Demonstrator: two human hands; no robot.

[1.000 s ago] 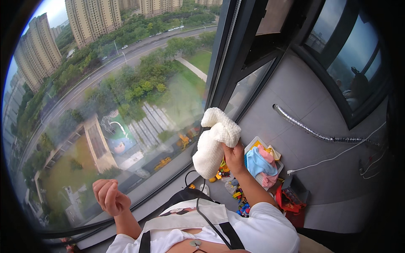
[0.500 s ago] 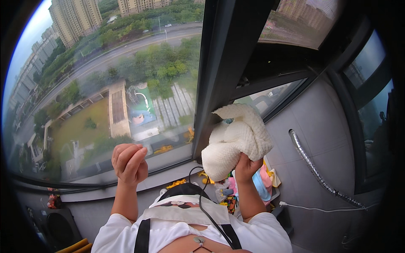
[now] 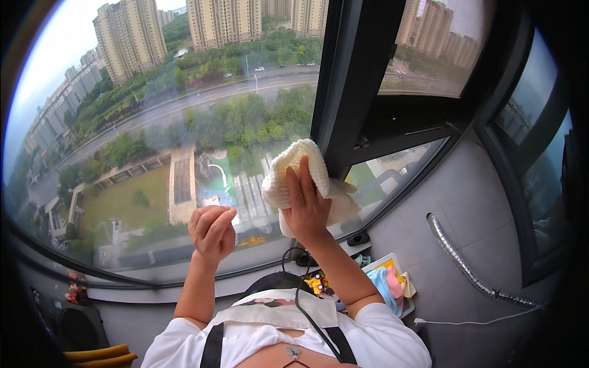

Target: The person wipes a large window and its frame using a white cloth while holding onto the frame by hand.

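A folded white textured cloth (image 3: 280, 178) lies up against the large window pane (image 3: 245, 122), close to the dark upright frame (image 3: 350, 80). My right hand (image 3: 307, 211) is over it with the fingers stretched along its surface, holding it to the glass. A loose part of the cloth hangs out to the right of the hand. Left of it, in front of the lower pane, my left hand (image 3: 212, 233) is raised with its fingers curled in, and nothing shows in them. The part of the glass behind the cloth is hidden.
Below my right forearm stands a white bin (image 3: 402, 270) with coloured cloths, beside yellow toys (image 3: 317, 283). A silver flexible hose (image 3: 457, 257) and a white cable (image 3: 472, 322) lie on the grey tiled floor. A black speaker-like box (image 3: 83, 325) stands at lower left.
My right hand has moved up and left, bringing the cloth from in front of the frame onto the pane. My left hand has shifted slightly right, still curled. The view has tilted upward.
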